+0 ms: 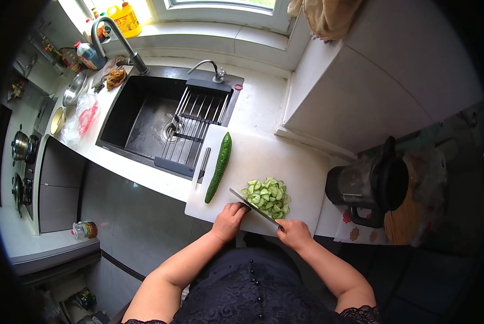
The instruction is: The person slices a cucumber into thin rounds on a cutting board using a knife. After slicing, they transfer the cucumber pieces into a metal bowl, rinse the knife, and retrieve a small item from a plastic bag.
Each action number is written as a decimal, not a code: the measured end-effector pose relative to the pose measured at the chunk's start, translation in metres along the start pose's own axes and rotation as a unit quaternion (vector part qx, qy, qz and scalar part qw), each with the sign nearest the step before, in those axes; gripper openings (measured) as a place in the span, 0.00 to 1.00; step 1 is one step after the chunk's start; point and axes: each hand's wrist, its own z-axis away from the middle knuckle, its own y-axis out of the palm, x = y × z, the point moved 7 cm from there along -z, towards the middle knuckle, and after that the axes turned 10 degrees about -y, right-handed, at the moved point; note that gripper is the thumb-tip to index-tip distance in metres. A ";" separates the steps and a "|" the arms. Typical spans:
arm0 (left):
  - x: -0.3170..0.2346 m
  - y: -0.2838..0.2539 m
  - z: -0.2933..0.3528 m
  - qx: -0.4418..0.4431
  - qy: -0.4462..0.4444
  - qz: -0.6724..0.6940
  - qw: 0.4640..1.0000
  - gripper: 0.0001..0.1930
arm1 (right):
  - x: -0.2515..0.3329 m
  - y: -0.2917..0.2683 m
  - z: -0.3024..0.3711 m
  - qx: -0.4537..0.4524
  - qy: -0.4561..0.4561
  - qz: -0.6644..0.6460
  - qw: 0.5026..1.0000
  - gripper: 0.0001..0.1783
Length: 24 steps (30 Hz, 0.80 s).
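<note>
My right hand (pixel 294 234) is closed around the handle of a kitchen knife (pixel 256 209), its blade slanting up and left across the front of a white cutting board (pixel 301 156). Just left of the blade, my left hand (pixel 229 220) has its fingers curled down at the board's near edge; what lies under them is hidden. Against the far side of the blade sits a heap of cut cucumber pieces (pixel 268 196), pale green with darker skin. A whole cucumber (pixel 219 167) lies lengthwise on the board's left part, apart from both hands.
Left of the board is a black sink (pixel 139 121) with a metal drying rack (pixel 196 124) across it. A blender (pixel 366 183) stands at the right, beside a wall corner. Plastic bags (pixel 85 116) and a metal bowl (pixel 75 89) lie on the left counter.
</note>
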 end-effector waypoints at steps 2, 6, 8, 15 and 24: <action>0.000 0.000 0.000 0.000 -0.002 0.002 1.000 0.18 | 0.005 -0.010 0.005 -0.017 -0.026 0.005 0.999 0.19; 0.002 0.002 0.001 0.006 -0.004 0.003 1.000 0.18 | 0.008 -0.016 0.011 -0.016 -0.051 0.020 0.998 0.18; 0.002 0.003 0.001 0.003 -0.009 0.005 1.000 0.17 | 0.007 -0.016 0.009 0.001 -0.033 0.020 0.999 0.18; -0.002 -0.003 -0.001 0.002 -0.014 0.007 1.000 0.17 | -0.002 0.010 -0.011 0.045 0.011 0.018 0.999 0.19; 0.003 -0.010 0.003 0.020 -0.029 -0.006 0.999 0.17 | 0.001 -0.012 0.000 -0.019 -0.016 -0.008 1.000 0.18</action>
